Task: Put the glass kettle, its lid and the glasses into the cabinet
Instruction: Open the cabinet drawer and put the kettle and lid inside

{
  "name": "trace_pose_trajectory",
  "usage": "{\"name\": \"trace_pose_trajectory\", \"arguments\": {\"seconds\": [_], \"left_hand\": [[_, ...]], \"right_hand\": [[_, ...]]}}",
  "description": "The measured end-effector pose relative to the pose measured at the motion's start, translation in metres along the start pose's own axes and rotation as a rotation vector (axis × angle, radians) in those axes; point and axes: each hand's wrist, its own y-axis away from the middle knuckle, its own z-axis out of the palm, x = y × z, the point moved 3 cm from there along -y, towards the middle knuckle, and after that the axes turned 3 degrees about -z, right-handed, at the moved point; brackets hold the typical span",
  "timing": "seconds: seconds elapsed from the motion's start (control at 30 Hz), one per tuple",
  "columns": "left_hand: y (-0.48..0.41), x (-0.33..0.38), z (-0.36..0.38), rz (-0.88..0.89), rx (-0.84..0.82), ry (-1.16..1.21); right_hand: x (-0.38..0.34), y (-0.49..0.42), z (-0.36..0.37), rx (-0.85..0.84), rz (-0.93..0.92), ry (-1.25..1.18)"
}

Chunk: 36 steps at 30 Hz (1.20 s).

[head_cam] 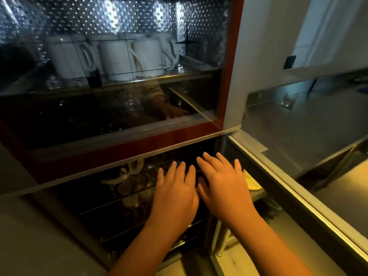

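Both hands lie flat with fingers spread, holding nothing: left hand (175, 192) and right hand (223, 184) side by side at lower centre, at the cabinet's (225, 76) lower compartment. Dim glassware (137, 184) already sits inside, just left of them. If closing up, push evenly and keep fingertips off the frame. White mugs (117, 60) fill the upper shelf; a yellow cloth (252, 182) and the open door (298, 196) crowd the right.

white mugs (117, 60) stand before a studded metal panel (95, 16) in dim light, beside a grey wall (264, 36).

Glassware (127, 186) in the dark lower part of the cabinet (227, 76) is too dim to tell apart.
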Motion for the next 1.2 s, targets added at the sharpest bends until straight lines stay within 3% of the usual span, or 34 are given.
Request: {"name": "trace_pose_trajectory", "arguments": {"seconds": [0.43,0.6,0.7,0.83,0.9,1.1,1.2], "left_hand": [[-0.046,0.050,-0.019,0.375,0.069,0.052],[-0.060,0.080,-0.013,0.550,0.209,0.129],[-0.067,0.100,-0.014,0.633,0.253,0.182],[-0.083,0.121,-0.008,0.660,0.179,0.161],[-0.091,0.130,-0.005,0.656,0.041,0.138],[-0.127,0.148,0.009,0.616,0.010,0.099],[-0.147,0.155,0.013,0.595,-0.012,0.048]], "right_hand": [[0.047,0.017,-0.040,0.009,0.275,0.131],[0.072,0.034,-0.070,-0.003,0.393,0.219],[0.084,0.037,-0.078,0.086,0.396,0.295],[0.105,0.036,-0.065,0.127,0.393,0.353],[0.110,0.027,-0.068,0.095,0.351,0.362],[0.150,0.003,-0.069,0.017,0.249,0.377],[0.175,-0.012,-0.061,-0.104,0.227,0.388]]}}
